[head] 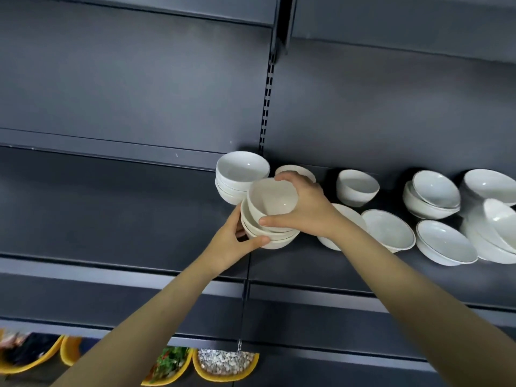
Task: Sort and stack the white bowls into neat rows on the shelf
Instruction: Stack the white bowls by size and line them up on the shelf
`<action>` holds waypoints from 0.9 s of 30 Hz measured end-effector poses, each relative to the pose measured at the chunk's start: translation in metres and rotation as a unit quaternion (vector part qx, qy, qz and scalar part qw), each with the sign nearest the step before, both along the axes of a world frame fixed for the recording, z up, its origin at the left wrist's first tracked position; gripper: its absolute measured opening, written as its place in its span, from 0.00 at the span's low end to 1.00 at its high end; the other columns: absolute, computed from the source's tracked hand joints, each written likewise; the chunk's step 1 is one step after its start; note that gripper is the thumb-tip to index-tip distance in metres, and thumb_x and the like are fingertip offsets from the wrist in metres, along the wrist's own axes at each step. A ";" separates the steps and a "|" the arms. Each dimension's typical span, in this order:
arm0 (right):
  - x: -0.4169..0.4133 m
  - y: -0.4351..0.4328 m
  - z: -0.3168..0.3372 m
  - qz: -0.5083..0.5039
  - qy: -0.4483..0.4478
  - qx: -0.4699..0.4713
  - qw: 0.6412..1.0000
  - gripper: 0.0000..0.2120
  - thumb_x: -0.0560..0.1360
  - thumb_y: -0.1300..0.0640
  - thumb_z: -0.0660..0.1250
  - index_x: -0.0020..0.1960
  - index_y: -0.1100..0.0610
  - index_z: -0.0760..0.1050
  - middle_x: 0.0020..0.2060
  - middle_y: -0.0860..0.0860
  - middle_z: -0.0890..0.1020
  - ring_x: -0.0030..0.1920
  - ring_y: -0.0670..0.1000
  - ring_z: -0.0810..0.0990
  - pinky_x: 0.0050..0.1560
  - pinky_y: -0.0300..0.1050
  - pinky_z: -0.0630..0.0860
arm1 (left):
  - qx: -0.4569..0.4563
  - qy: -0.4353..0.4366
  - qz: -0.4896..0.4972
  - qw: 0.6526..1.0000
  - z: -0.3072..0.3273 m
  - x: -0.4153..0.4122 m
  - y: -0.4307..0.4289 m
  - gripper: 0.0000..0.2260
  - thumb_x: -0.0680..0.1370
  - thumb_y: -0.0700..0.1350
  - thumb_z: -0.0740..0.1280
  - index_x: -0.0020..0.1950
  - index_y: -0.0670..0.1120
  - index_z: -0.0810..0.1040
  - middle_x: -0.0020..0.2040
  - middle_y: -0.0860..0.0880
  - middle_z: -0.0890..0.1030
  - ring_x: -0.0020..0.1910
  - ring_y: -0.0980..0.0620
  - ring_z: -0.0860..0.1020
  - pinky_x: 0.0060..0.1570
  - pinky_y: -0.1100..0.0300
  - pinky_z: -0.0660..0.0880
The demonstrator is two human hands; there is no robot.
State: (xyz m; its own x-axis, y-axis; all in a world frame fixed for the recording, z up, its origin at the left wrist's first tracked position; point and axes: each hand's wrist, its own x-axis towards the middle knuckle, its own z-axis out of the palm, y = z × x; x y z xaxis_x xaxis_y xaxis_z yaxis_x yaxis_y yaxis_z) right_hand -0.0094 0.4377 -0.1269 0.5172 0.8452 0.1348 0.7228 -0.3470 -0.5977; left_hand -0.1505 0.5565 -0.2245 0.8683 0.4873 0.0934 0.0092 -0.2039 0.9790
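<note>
Head view: the right hand [310,208] grips the top bowl [272,199] across its rim; the left hand [231,244] cups the stack [268,236] beneath it, over the shelf [111,219]. The glazed bowls look hard, slick, breakable and heavy together, so rims and undersides seem the safest hold.

The right hand [307,208] hides most of the back bowl [293,169].

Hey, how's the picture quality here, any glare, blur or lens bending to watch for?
Head view: the wide lens bows and tilts the shelf edge; head view, small glints sit inside the right bowl stack; head view, the yellow bins at bottom left are smeared, while the held stack is fairly sharp.
</note>
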 end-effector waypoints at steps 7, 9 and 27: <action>-0.004 0.006 -0.009 -0.027 0.009 -0.005 1.000 0.41 0.60 0.41 0.80 0.68 0.43 0.65 0.66 0.44 0.69 0.65 0.50 0.63 0.61 0.43 0.64 | -0.014 -0.019 -0.009 1.000 -0.002 -0.002 0.006 0.35 0.72 0.47 0.75 0.73 0.63 0.62 0.65 0.63 0.76 0.64 0.62 0.74 0.62 0.66 0.71; -0.003 0.007 -0.008 -0.026 0.022 0.002 0.999 0.41 0.58 0.39 0.80 0.67 0.41 0.66 0.65 0.43 0.70 0.65 0.50 0.63 0.62 0.44 0.65 | -0.017 -0.028 -0.029 0.999 -0.002 -0.002 0.009 0.34 0.74 0.46 0.74 0.74 0.61 0.61 0.66 0.62 0.75 0.65 0.61 0.73 0.63 0.64 0.71; 0.019 0.106 0.029 -0.028 -0.018 0.042 0.999 0.38 0.62 0.40 0.78 0.66 0.46 0.66 0.63 0.45 0.68 0.65 0.51 0.63 0.62 0.43 0.63 | -0.002 0.009 0.091 0.996 -0.005 0.025 0.105 0.41 0.70 0.47 0.77 0.78 0.53 0.59 0.71 0.55 0.71 0.69 0.56 0.70 0.67 0.62 0.68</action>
